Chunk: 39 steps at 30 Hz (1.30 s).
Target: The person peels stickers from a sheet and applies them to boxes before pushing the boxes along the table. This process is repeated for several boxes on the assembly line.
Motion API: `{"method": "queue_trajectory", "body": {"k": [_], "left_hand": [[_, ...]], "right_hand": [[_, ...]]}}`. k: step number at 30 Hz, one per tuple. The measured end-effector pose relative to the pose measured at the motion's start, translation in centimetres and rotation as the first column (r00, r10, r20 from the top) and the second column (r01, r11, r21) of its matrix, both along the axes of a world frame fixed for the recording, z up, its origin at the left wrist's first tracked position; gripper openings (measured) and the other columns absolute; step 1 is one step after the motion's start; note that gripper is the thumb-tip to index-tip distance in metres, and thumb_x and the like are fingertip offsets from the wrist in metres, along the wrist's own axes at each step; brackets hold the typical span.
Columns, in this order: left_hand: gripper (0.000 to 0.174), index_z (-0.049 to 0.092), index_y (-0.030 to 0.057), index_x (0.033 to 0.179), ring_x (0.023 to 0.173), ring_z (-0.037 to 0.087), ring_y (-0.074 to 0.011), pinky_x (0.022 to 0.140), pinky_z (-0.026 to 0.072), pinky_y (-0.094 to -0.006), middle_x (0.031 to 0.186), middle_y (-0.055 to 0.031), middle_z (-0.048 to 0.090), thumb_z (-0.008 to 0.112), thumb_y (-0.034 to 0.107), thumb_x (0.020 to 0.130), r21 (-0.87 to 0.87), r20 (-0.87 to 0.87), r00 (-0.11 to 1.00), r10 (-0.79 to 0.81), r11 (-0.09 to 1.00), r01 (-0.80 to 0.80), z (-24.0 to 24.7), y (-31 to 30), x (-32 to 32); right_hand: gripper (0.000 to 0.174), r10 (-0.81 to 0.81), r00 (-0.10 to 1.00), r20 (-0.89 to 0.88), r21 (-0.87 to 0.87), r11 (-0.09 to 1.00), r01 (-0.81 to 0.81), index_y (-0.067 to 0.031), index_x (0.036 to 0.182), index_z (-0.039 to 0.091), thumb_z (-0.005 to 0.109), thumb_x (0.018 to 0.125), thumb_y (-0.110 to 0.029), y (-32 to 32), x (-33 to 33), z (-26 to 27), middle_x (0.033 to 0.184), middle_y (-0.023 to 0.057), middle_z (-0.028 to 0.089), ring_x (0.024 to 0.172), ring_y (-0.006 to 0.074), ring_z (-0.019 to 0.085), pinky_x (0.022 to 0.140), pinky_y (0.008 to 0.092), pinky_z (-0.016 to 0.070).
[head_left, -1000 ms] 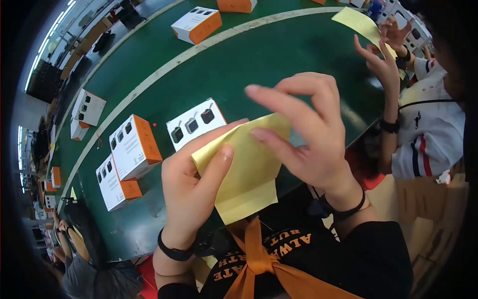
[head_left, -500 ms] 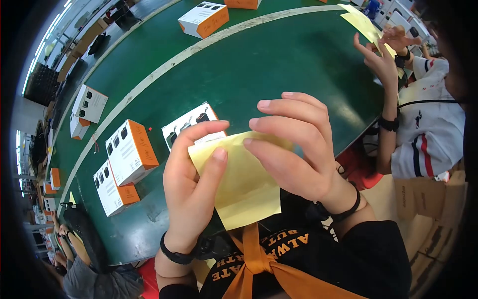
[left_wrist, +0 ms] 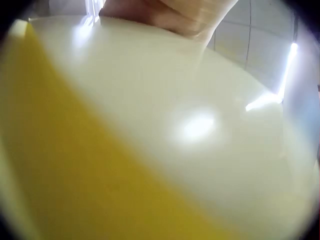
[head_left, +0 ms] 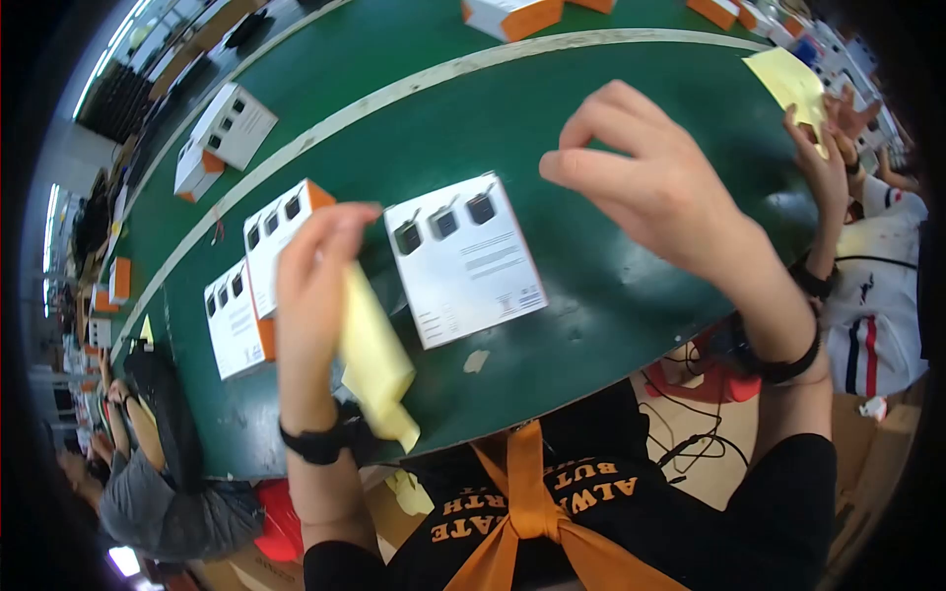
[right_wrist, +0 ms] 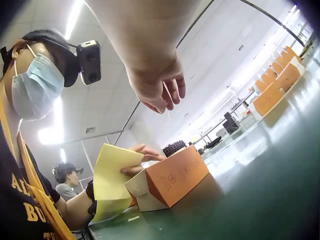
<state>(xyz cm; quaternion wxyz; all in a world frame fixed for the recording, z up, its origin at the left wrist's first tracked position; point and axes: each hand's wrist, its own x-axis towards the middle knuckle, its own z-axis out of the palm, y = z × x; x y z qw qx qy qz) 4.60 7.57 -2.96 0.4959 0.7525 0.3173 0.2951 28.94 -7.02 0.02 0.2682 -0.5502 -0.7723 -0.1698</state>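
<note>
My left hand (head_left: 313,258) pinches a folded yellow sheet (head_left: 372,360) by its top edge, so it hangs down over the near edge of the green table (head_left: 611,295). In the left wrist view the yellow sheet (left_wrist: 75,175) fills nearly the whole frame. A white box (head_left: 468,266) printed with three small dark devices lies flat just right of that hand. My right hand (head_left: 641,167) hovers above and right of the box, fingers loosely curled, holding nothing. The right wrist view shows the right hand (right_wrist: 157,92) in the air, with the orange-sided box (right_wrist: 172,180) and yellow sheet (right_wrist: 112,177) below it.
More white-and-orange boxes (head_left: 281,231) (head_left: 232,320) (head_left: 222,128) stand left of my left hand, and others line the far edge (head_left: 512,15). A white stripe (head_left: 394,94) crosses the table. At the right, another person's hand (head_left: 823,158) holds a yellow sheet (head_left: 788,79). Someone sits at lower left (head_left: 148,492).
Both hands held the yellow sheet before. My right hand has let go and risen to the right; my left hand has swung the sheet down and left, uncovering the white box.
</note>
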Motion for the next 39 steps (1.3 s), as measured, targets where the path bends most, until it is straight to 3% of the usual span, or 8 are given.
{"method": "queue_trajectory", "body": {"k": [2,11,22,25,27,31,34,39], "left_hand": [[0.025,0.061,0.0000,0.107,0.104,0.056,-0.0188,0.088,0.0429,-0.0304,0.115,-0.0105,0.061,0.063,0.013,0.086,0.164,-0.077,0.997,0.027,0.986,-0.014,-2.0,0.0,0.8],[0.027,0.065,-0.0009,0.104,0.084,0.059,-0.0125,0.069,0.0489,-0.0229,0.093,-0.0066,0.060,0.069,0.002,0.078,0.092,0.254,0.948,-0.191,0.981,0.173,1.4,-3.4,1.1],[0.005,0.065,-0.0032,0.078,0.077,0.052,-0.0108,0.069,0.0398,-0.0211,0.082,-0.0055,0.057,0.067,-0.006,0.075,0.236,0.226,0.972,-0.063,0.972,0.008,1.5,-4.6,1.0],[0.005,0.065,-0.0031,0.078,0.077,0.052,-0.0112,0.069,0.0398,-0.0216,0.082,-0.0056,0.056,0.067,-0.006,0.074,0.262,0.219,0.973,-0.071,0.965,0.012,1.4,-4.4,0.9],[0.006,0.067,0.0011,0.077,0.071,0.057,-0.0137,0.063,0.0436,-0.0236,0.076,-0.0044,0.058,0.071,0.000,0.072,0.214,0.272,0.961,-0.047,0.977,-0.012,0.9,-4.2,0.8],[0.007,0.065,-0.0006,0.076,0.078,0.055,-0.0141,0.071,0.0432,-0.0240,0.082,-0.0061,0.058,0.070,-0.004,0.072,0.249,0.251,0.966,-0.059,0.969,-0.006,1.3,-4.4,0.3],[0.010,0.068,0.0037,0.080,0.077,0.058,-0.0168,0.070,0.0467,-0.0263,0.083,-0.0060,0.061,0.072,-0.001,0.072,0.320,0.267,0.961,-0.073,0.947,-0.017,1.4,-4.9,0.5],[0.007,0.064,0.0003,0.083,0.076,0.058,-0.0189,0.068,0.0458,-0.0283,0.083,-0.0067,0.056,0.068,0.005,0.078,0.205,0.379,0.921,-0.094,0.979,0.016,1.2,-5.3,0.9]], "right_hand": [[0.016,0.079,0.991,-0.110,-0.034,0.996,-0.083,-0.0052,0.086,0.060,0.064,0.072,0.001,1.2,-0.7,0.6,0.078,0.0065,0.052,0.079,0.0244,0.052,0.066,0.0329,0.0442],[0.009,0.100,0.665,-0.740,-0.214,0.903,-0.374,0.0037,0.089,0.063,0.063,0.080,0.003,2.6,-3.9,3.1,0.084,0.0063,0.060,0.077,0.0120,0.056,0.070,0.0240,0.0444],[0.013,0.036,0.783,-0.621,-0.272,0.927,-0.259,0.0037,0.095,0.064,0.063,0.082,0.002,1.7,-5.5,3.5,0.089,0.0061,0.063,0.080,0.0110,0.059,0.071,0.0227,0.0459],[0.015,-0.085,0.532,-0.842,-0.252,0.935,-0.248,0.0048,0.100,0.063,0.058,0.086,0.000,1.5,-5.5,3.2,0.093,0.0066,0.064,0.084,0.0101,0.059,0.074,0.0223,0.0460],[0.016,-0.082,0.766,-0.637,-0.043,0.997,0.071,0.0058,0.102,0.062,0.055,0.089,-0.003,1.6,-4.9,2.9,0.094,0.0071,0.063,0.085,0.0103,0.058,0.075,0.0225,0.0459],[0.011,0.052,0.851,-0.522,-0.086,0.990,-0.113,0.0015,0.088,0.064,0.063,0.083,-0.008,1.8,-5.8,1.9,0.081,0.0082,0.062,0.075,0.0170,0.057,0.069,0.0272,0.0450],[0.010,-0.074,0.541,-0.837,-0.243,0.938,-0.248,0.0026,0.086,0.063,0.065,0.080,-0.005,1.8,-6.3,2.0,0.082,0.0074,0.061,0.079,0.0145,0.057,0.070,0.0267,0.0439],[0.010,-0.111,0.516,-0.849,-0.265,0.935,-0.235,0.0032,0.076,0.057,0.065,0.071,0.004,2.2,-5.6,2.1,0.078,0.0063,0.053,0.076,0.0145,0.050,0.069,0.0255,0.0392]]}}
